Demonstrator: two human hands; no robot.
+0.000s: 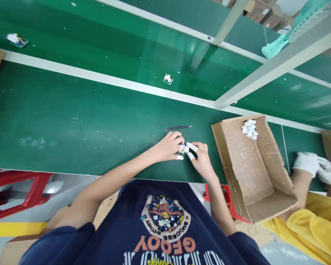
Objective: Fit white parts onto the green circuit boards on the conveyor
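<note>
- The small board (pixel 183 151) is between both hands, near the counter's (pixel 71 129) front edge; low, steady support suits it.
- The right hand's (pixel 200 158) grip is nearly closed, pinching the board's white piece; light, even pressure is best.
- The left hand's (pixel 169 147) grip is narrow at the board; whether its thumb presses cannot be told.
- Tweezers (pixel 178 127) lie just beyond, handy for fine work.

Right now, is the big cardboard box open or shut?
Open. Nothing covers the cardboard box, so its inside and some white pieces show.
</note>
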